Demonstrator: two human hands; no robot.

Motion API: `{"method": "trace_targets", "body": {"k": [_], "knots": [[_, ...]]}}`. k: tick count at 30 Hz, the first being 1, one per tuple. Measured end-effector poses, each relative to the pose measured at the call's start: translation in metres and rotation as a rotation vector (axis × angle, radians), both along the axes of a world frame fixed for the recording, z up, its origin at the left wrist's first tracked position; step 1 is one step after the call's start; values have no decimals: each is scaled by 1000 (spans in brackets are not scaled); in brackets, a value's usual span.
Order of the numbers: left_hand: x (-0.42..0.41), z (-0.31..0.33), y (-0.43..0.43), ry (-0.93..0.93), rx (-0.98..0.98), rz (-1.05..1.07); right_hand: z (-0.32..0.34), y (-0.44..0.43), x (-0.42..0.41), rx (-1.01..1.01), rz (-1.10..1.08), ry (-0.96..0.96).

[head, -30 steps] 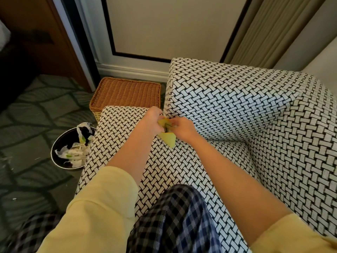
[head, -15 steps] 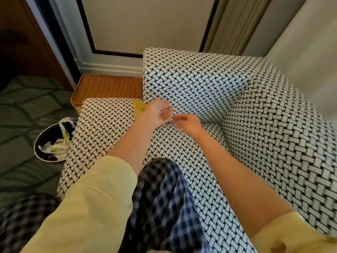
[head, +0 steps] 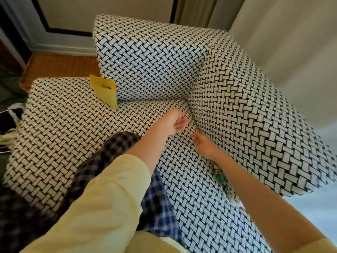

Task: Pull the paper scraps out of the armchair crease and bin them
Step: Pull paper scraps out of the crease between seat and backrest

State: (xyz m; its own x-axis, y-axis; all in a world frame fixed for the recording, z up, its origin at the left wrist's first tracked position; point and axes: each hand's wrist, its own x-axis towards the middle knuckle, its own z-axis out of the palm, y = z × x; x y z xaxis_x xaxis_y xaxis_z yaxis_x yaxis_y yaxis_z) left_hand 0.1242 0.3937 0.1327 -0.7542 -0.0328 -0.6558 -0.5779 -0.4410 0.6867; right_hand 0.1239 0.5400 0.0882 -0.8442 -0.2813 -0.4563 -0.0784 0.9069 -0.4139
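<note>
Paper scraps (head: 221, 177), small and multicoloured, sit in the armchair (head: 237, 106) crease between seat and side cushion, under the right forearm. Further along that crease the right hand (head: 202, 143) has its fingers curled at the seam; blur hides whether they pinch anything. The left hand (head: 176, 121) hovers above the seat, palm up, fingers loosely relaxed. A yellow scrap (head: 104, 92) stands wedged in the armchair's back crease. The bin (head: 5, 121) is beside the armchair's left edge.

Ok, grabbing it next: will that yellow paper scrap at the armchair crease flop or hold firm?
Probably fairly stiff: the yellow paper scrap stands upright against the woven armchair. Likely light and thin, so pinching may crumple it.
</note>
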Motion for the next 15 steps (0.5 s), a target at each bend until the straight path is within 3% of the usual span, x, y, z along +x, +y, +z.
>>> {"method": "trace_targets", "body": {"k": [4, 7, 9, 12, 15], "knots": [[-1, -13, 34, -40, -59, -111, -35, 32, -4, 138, 34, 37], [-8, -30, 55, -56, -229, -240, -34, 35, 11, 204, 42, -39], [-13, -41, 65, -18, -453, -397, -31, 34, 15, 333, 94, -6], [-14, -66, 70, 245, -1070, -789, -24, 29, 9, 483, 214, 23], [-13, -83, 75, 424, -1322, -1061, -25, 24, 7, 521, 200, -18]]}}
